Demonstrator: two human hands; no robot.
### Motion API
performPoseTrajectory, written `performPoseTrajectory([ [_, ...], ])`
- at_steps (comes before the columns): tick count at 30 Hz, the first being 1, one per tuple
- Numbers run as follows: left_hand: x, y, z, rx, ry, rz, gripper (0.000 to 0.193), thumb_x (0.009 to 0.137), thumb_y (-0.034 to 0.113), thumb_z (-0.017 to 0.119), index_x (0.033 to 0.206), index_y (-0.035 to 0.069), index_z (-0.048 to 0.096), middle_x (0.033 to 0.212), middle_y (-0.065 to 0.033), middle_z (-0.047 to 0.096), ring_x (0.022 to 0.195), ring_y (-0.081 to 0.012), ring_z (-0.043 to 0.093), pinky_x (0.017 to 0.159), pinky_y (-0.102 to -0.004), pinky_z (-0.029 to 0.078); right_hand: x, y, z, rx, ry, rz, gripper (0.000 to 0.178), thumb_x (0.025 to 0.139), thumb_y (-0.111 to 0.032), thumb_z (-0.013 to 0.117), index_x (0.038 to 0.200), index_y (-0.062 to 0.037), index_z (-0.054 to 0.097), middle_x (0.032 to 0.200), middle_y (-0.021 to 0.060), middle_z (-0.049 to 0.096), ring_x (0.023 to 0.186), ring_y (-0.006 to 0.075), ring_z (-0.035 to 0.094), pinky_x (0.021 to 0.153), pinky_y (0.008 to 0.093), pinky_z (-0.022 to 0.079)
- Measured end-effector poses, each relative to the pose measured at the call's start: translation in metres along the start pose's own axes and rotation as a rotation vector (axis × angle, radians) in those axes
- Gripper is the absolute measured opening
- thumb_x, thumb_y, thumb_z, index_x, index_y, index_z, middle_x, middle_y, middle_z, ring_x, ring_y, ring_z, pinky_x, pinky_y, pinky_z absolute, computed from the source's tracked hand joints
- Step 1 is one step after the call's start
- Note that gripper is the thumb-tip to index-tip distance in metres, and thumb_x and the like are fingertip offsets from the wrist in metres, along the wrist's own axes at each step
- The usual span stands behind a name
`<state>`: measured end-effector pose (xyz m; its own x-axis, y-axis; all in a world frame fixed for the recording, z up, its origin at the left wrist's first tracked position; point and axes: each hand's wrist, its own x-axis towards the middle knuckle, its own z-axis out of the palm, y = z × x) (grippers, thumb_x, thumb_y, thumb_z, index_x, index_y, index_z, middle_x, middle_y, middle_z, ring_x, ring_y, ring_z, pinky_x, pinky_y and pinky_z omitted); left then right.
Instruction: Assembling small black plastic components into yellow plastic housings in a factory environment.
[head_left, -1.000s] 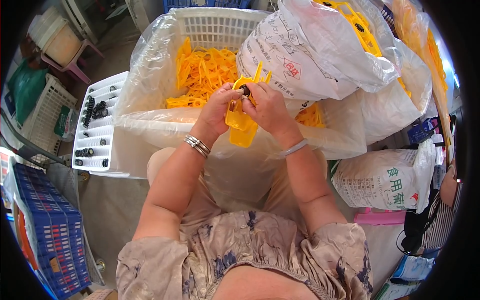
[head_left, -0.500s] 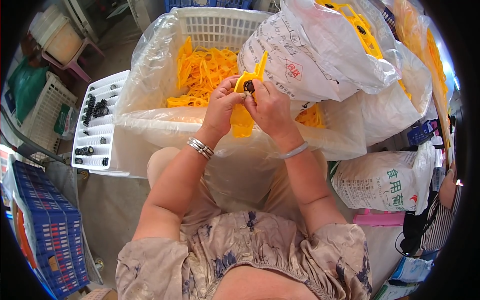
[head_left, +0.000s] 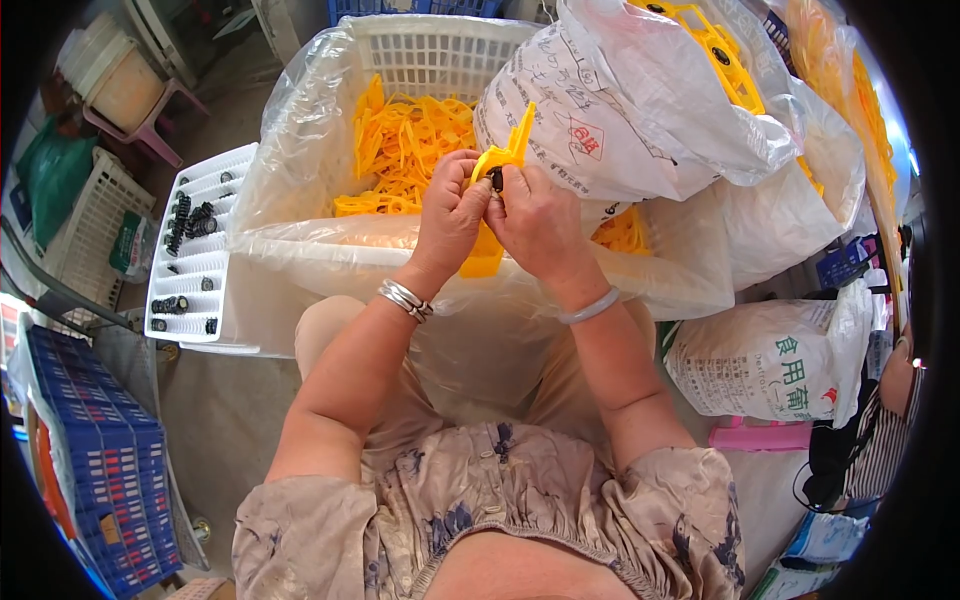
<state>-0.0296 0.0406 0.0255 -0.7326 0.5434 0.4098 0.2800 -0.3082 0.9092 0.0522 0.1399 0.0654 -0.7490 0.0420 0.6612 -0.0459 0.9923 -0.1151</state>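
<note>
A yellow plastic part (head_left: 482,262) with a narrow upright prong is held up between both hands, above the near rim of the lined basket. My left hand (head_left: 450,212) is closed on its left side, thumb in front and fingers behind. Against the part's middle sits a small black round piece (head_left: 496,178), pinched by the fingers of my right hand (head_left: 543,222). Whether that black piece is fully seated cannot be made out, since the fingertips cover much of it.
A white basket (head_left: 425,58) lined with clear plastic holds many thin yellow plastic pieces (head_left: 405,150). A full white sack (head_left: 610,105) leans over its right side. To the left, a white ribbed tray (head_left: 205,262) carries black round pieces. Blue crates (head_left: 110,470) stand at lower left.
The yellow part has turned slightly. My right hand has closed in and now hides more of its front and of the black piece.
</note>
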Motion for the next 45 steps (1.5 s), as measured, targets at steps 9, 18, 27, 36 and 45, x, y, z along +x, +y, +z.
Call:
performPoseTrajectory([
  [9, -0.002, 0.010, 0.005, -0.062, 0.052, 0.001, 0.014, 0.081, 0.003, 0.049, 0.094, -0.003, 0.051, 0.108, -0.0119, 0.047, 0.100, -0.0192, 0.046, 0.087, -0.0272, 0.036, -0.003, -0.001, 0.002, 0.018, 0.071, -0.009, 0.029, 0.071, -0.016, 0.062, 0.094, 0.0007, 0.053, 0.072, 0.0093, 0.051, 0.055, 0.0246, 0.055, 0.046, 0.0331, 0.045],
  [18, -0.002, 0.000, 0.001, 0.006, -0.001, -0.021, 0.017, 0.085, 0.001, 0.045, 0.100, -0.002, 0.050, 0.115, -0.0057, 0.040, 0.093, -0.0091, 0.047, 0.080, -0.0209, 0.040, -0.005, 0.000, 0.004, -0.002, 0.064, -0.026, 0.023, 0.073, -0.022, 0.060, 0.080, -0.0041, 0.049, 0.070, 0.0084, 0.050, 0.056, 0.0233, 0.055, 0.045, 0.0329, 0.045],
  [27, -0.003, 0.004, 0.000, 0.008, 0.017, -0.010, 0.019, 0.084, 0.001, 0.045, 0.103, -0.002, 0.050, 0.116, -0.0051, 0.041, 0.091, -0.0091, 0.049, 0.077, -0.0211, 0.042, -0.003, 0.003, 0.003, 0.149, 0.060, 0.057, 0.026, 0.070, -0.009, 0.062, 0.094, -0.0004, 0.056, 0.073, 0.0107, 0.055, 0.054, 0.0209, 0.055, 0.048, 0.0283, 0.045],
  [36, 0.000, 0.015, -0.002, -0.402, 0.016, -0.152, 0.016, 0.085, 0.004, 0.047, 0.099, 0.000, 0.054, 0.118, -0.0046, 0.041, 0.086, -0.0085, 0.049, 0.071, -0.0208, 0.043, 0.005, 0.007, -0.016, 1.092, -0.010, 0.688, 0.018, 0.077, -0.003, 0.056, 0.094, 0.0027, 0.061, 0.065, -0.0046, 0.052, 0.049, -0.0003, 0.039, 0.043, 0.0152, 0.031],
  [45, 0.000, 0.020, -0.004, -0.247, -0.112, -0.069, 0.020, 0.086, 0.006, 0.048, 0.105, -0.001, 0.054, 0.116, -0.0037, 0.043, 0.086, -0.0082, 0.048, 0.070, -0.0203, 0.042, -0.003, 0.016, -0.010, 1.165, 0.095, 0.626, 0.013, 0.076, -0.005, 0.059, 0.083, 0.0054, 0.061, 0.063, -0.0043, 0.051, 0.055, 0.0005, 0.040, 0.047, 0.0169, 0.032],
])
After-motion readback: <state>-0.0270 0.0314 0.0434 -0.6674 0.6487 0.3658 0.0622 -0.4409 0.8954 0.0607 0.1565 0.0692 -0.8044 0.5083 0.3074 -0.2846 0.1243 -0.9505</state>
